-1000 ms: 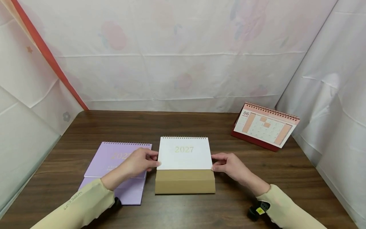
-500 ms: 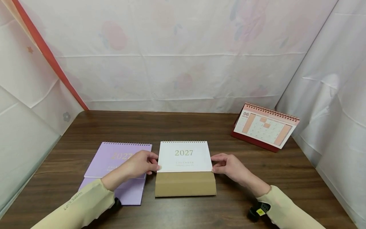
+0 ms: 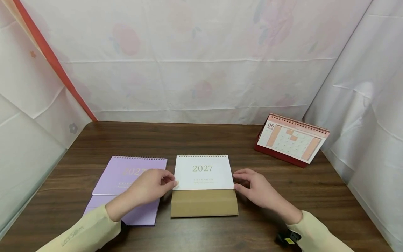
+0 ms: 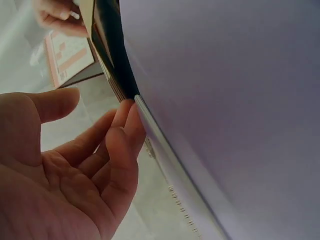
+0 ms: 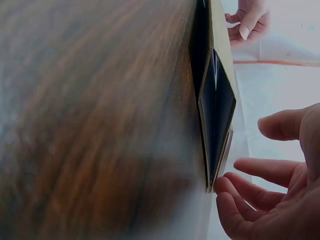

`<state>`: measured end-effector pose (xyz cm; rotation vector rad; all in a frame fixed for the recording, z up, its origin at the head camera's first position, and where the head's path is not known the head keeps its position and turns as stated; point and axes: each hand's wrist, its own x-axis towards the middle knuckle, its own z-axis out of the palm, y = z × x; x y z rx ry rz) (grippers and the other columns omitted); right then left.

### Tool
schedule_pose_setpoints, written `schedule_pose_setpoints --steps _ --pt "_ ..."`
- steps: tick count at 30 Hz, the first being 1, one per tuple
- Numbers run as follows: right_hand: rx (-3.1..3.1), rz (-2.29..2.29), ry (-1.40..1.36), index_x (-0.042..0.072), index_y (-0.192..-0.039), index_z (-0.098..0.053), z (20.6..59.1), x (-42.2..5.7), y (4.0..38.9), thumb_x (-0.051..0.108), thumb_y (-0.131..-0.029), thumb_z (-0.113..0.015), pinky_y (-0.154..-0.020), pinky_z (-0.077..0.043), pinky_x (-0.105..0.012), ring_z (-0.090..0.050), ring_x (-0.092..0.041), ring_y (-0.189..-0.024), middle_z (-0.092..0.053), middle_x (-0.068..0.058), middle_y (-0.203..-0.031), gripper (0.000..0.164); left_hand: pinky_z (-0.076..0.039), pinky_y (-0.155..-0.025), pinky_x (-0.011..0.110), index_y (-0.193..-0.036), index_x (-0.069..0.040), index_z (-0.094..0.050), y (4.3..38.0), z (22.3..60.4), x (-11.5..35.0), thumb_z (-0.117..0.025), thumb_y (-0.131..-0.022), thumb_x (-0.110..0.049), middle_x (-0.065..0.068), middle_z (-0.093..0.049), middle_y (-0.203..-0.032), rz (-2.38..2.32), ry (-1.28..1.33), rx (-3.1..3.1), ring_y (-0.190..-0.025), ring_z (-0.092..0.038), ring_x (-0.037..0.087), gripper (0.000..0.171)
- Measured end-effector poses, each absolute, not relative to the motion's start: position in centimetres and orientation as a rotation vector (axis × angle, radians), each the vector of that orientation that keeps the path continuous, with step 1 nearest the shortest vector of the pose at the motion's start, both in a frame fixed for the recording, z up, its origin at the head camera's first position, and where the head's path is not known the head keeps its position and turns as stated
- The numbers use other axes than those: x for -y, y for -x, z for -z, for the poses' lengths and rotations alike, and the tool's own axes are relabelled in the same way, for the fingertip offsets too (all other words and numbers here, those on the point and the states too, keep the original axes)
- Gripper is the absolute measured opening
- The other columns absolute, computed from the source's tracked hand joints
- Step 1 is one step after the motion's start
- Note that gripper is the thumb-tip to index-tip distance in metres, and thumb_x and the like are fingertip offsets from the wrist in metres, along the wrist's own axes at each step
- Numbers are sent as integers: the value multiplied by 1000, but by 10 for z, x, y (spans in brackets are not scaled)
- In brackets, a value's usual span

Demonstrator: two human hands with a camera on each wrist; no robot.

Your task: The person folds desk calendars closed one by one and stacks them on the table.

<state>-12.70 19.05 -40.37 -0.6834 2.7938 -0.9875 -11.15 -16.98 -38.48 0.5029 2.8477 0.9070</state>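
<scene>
A white-covered spiral desk calendar (image 3: 201, 175) marked 2027 lies low on its tan card base at the middle of the table. Beside its left edge is my left hand (image 3: 152, 187), with the thumb spread away from loosely bent fingers (image 4: 122, 155). That hand and forearm overlap a purple 2027 desk calendar (image 3: 105, 180) in the head view, hiding part of its cover. My right hand (image 3: 258, 190) is just off the white calendar's right edge, thumb and fingers (image 5: 255, 190) apart and nothing between them. Seen from its side, the card base (image 5: 232, 95) shows folded panels with narrow gaps.
A red-based desk calendar (image 3: 292, 140) showing page 06 stands propped at the back right. The dark wooden table (image 3: 201, 136) ends at white patterned curtains (image 3: 201, 80) behind and on both sides.
The white calendar has tipped back flatter and shifted slightly towards me, showing more print under 2027. Both hands have loosened from its side edges, and the right has drawn back a little.
</scene>
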Motion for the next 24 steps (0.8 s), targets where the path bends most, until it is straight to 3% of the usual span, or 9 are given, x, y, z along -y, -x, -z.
schedule_pose_setpoints --steps 4,10,15,19,24 --pt "-2842 898 800 7 -127 -67 401 -190 122 21 -92 -73 -99 -46 -49 -56 -25 -122 -60 -5 -130 39 -50 -67 32 -94 -14 -74 102 383 166 -74 -90 -29 -11 -63 -82 -712 -661 -3001 -71 -57 5 16" --pt "-2813 726 991 12 -139 -59 401 -189 116 31 -92 -73 -105 -41 -49 -42 -26 -134 -48 -8 -145 52 -52 -62 33 -97 -12 -73 90 387 163 -78 -86 -38 -3 -62 -97 -441 -902 -3191 -83 -57 14 29" --pt "-2729 626 1139 14 -147 -50 401 -188 112 39 -94 -70 -110 -35 -52 -24 -30 -146 -31 -11 -158 63 -54 -82 42 -112 -10 -73 88 394 165 -74 -87 -50 10 -62 -119 -279 -1101 -3228 -108 -57 29 48" --pt "-2672 543 1206 16 -152 -43 401 -187 110 47 -94 -66 -111 -33 -51 -13 -32 -150 -21 -11 -163 70 -47 -98 51 -129 -11 -67 85 396 167 -66 -89 -59 16 -55 -139 -194 -1185 -3172 -130 -47 38 63" --pt "-2614 470 1229 17 -155 -37 400 -185 106 53 -95 -61 -113 -31 -50 -4 -32 -151 -13 -11 -166 74 -36 -107 55 -141 -13 -59 80 398 169 -54 -92 -68 15 -43 -152 -147 -1225 -3058 -142 -33 39 73"
